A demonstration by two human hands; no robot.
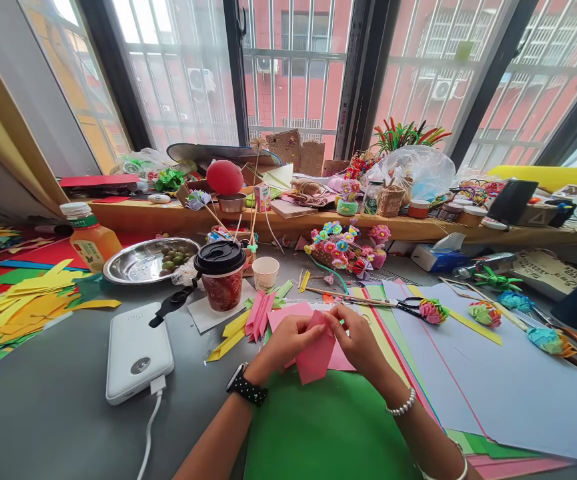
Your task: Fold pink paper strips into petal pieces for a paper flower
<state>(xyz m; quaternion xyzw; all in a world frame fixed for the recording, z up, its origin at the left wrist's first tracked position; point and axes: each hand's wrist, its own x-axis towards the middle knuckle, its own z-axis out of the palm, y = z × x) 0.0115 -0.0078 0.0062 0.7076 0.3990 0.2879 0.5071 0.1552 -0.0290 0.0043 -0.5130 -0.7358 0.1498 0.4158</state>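
Note:
Between my two hands is a folded piece of pink paper [313, 357], held up over the near part of the table. My left hand [288, 339] pinches its left side, thumb in front. With thumb and fingers together, my right hand [351, 335] grips the upper right edge of the same paper. More pink paper [343, 360] lies behind and below it. A green sheet [328, 427] is spread under my wrists. Folded pink strips [259, 315] and folded yellow strips [233, 333] rest just left of my left hand.
A lidded coffee cup [221, 277], a paper cup [265, 273] and a white power bank [139, 353] with a cable stand left. Scissors [403, 305], folded paper flowers [485, 313] and large pale sheets [468, 373] lie right. A metal plate [138, 261] holds green fruit.

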